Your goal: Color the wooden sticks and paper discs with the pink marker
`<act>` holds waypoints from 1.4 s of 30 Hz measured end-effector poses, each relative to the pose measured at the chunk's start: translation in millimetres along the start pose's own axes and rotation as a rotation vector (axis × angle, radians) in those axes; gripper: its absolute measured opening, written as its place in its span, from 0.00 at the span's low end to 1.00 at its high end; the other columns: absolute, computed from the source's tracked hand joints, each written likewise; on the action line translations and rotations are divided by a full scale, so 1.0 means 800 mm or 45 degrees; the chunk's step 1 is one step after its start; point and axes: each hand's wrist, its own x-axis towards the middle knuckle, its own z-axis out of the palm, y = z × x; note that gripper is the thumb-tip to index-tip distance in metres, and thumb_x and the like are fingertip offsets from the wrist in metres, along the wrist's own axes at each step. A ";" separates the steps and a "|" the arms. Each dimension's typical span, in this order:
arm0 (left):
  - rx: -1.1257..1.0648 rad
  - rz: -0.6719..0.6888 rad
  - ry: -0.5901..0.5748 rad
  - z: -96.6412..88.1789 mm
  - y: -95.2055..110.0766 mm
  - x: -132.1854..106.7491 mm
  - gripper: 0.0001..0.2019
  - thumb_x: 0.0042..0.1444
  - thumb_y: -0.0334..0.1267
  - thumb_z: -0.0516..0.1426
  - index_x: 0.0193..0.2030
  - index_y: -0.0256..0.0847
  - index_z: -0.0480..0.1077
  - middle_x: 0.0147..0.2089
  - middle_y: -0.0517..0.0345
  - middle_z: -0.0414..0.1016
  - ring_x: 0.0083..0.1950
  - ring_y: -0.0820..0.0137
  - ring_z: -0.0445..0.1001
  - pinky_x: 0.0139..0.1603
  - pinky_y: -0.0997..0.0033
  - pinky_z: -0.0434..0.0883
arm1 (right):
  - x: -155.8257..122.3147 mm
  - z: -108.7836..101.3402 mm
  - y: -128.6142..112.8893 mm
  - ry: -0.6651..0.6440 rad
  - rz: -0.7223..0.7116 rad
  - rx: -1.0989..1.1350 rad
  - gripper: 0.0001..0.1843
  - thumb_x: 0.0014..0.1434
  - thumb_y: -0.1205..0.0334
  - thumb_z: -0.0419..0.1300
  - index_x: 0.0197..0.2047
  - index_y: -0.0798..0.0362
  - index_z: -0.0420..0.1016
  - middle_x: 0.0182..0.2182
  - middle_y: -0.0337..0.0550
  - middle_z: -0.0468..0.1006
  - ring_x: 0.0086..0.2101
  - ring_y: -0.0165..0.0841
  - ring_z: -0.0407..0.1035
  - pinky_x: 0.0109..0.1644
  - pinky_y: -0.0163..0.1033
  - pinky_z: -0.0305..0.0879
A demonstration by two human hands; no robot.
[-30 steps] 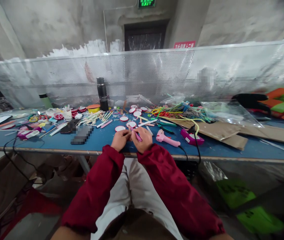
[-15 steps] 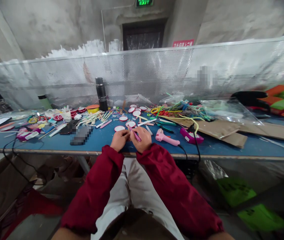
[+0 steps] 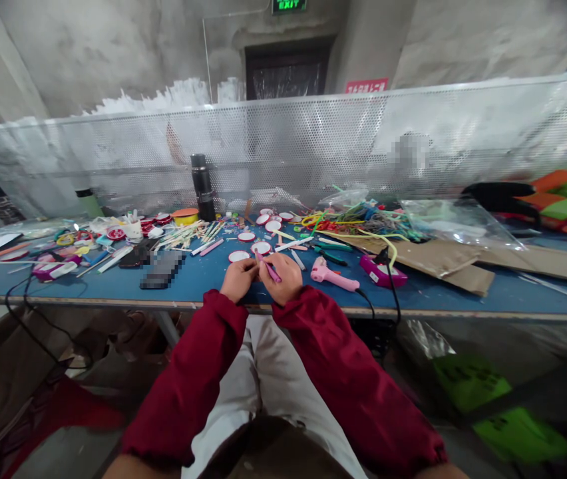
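Over blue tabletop [image 3: 206,274], the right hand [image 3: 286,276] pinches a purple stick [image 3: 274,273] slanting away leftward, grip of the left hand [image 3: 238,280] unclear.

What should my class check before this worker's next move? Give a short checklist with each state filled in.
1. Right hand grips the pink stick: ok.
2. Left hand holds something firmly: cannot tell, too little shows.
3. Glue gun lies apart from both hands: ok.
4. Glue gun switched off: cannot tell.
5. Phone lies away from the hands: ok.
6. Table tidy: not ok, white discs and sticks lie scattered.
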 end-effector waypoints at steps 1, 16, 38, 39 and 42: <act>0.005 0.002 -0.002 0.000 0.000 0.000 0.13 0.54 0.43 0.58 0.26 0.37 0.73 0.24 0.61 0.69 0.28 0.74 0.64 0.31 0.74 0.62 | 0.000 0.000 0.000 -0.003 0.003 0.002 0.05 0.64 0.63 0.56 0.35 0.49 0.70 0.29 0.44 0.76 0.32 0.37 0.72 0.39 0.41 0.67; 0.004 0.004 0.010 0.000 0.000 0.000 0.12 0.54 0.43 0.58 0.26 0.36 0.73 0.24 0.61 0.68 0.28 0.74 0.63 0.31 0.74 0.62 | -0.001 0.002 0.002 0.016 -0.007 0.013 0.05 0.63 0.64 0.57 0.34 0.48 0.70 0.29 0.43 0.75 0.32 0.36 0.71 0.39 0.40 0.67; 0.009 0.000 0.017 0.000 0.000 -0.001 0.14 0.55 0.45 0.58 0.25 0.37 0.70 0.22 0.63 0.67 0.26 0.75 0.62 0.29 0.74 0.59 | 0.000 0.000 0.000 0.041 -0.010 -0.016 0.05 0.63 0.64 0.56 0.34 0.48 0.70 0.28 0.43 0.75 0.32 0.37 0.71 0.38 0.41 0.67; -0.001 -0.002 0.017 0.000 0.000 0.000 0.14 0.55 0.45 0.58 0.25 0.37 0.71 0.22 0.63 0.67 0.26 0.75 0.63 0.29 0.74 0.59 | 0.000 0.000 0.001 0.045 -0.012 -0.011 0.05 0.63 0.64 0.56 0.34 0.48 0.70 0.28 0.44 0.75 0.32 0.37 0.71 0.39 0.41 0.67; -0.025 0.001 0.007 0.000 -0.002 0.000 0.14 0.54 0.45 0.59 0.25 0.37 0.71 0.22 0.63 0.67 0.26 0.75 0.63 0.29 0.74 0.60 | 0.000 0.001 0.001 0.052 -0.007 0.001 0.04 0.63 0.65 0.57 0.34 0.49 0.70 0.28 0.44 0.76 0.32 0.37 0.71 0.39 0.42 0.67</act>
